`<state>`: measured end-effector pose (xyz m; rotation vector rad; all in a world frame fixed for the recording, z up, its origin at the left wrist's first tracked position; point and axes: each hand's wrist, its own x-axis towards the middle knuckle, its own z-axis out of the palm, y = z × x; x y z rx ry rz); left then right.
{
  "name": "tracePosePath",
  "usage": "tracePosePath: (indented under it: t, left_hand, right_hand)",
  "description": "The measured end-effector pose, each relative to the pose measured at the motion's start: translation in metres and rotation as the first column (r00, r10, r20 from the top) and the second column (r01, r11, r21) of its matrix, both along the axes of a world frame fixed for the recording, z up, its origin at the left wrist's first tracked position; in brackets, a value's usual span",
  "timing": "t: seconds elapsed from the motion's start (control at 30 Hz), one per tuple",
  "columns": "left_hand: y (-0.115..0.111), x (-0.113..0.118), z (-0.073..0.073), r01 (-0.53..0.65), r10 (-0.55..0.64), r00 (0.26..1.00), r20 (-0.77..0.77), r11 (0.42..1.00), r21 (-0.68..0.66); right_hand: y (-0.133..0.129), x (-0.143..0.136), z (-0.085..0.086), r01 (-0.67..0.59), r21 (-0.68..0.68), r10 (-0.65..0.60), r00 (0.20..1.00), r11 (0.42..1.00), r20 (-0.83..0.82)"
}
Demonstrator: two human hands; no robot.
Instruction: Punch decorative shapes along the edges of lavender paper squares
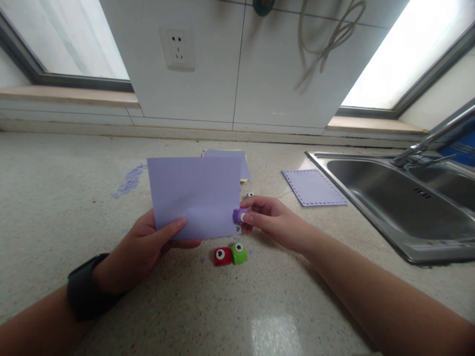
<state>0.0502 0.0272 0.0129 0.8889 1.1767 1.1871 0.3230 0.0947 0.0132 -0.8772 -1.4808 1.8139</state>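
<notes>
My left hand (144, 242) grips a purple sheet of paper (196, 193) by its lower left part, thumb on the front face. Between the thumb and fingers of my right hand (274, 220) is a small purple punch (239, 216), set over the sheet's right edge. Just below the punch, a small hole shows near the sheet's lower right corner. On the counter beneath the sheet, a red punch (222, 256) and a green punch (239, 252) lie side by side. Another small punch (250, 195) is partly hidden behind my right hand.
Stacked purple and yellow paper (245, 165) lies behind the held sheet. A purple sheet with punched edges (314, 188) rests left of the metal sink (371, 217). Purple paper scraps (130, 181) are scattered at the left. A faucet (419, 148) stands by the sink.
</notes>
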Motion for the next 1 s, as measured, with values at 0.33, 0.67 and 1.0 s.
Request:
tracePosePath:
  t: [0.33, 0.67, 1.0]
  left_hand:
    - [-0.0001, 0.0021, 0.002, 0.003, -0.003, 1.0, -0.004, 1.0, 0.005]
    - [0.0007, -0.0017, -0.0023, 0.027, -0.027, 0.999, 0.017, 1.0, 0.003]
    - [0.0009, -0.0033, -0.0054, 0.038, -0.038, 0.999, 0.023, 0.999, 0.008]
  right_hand:
    - [-0.0004, -0.0016, -0.0025, -0.021, -0.022, 0.02, 0.999, 1.0, -0.039]
    - [0.0001, -0.0021, -0.0053, -0.017, -0.086, 0.009, 0.995, 0.996, -0.098]
    - [0.0013, -0.0019, -0.0061, -0.042, -0.103, 0.03, 0.993, 0.994, -0.111]
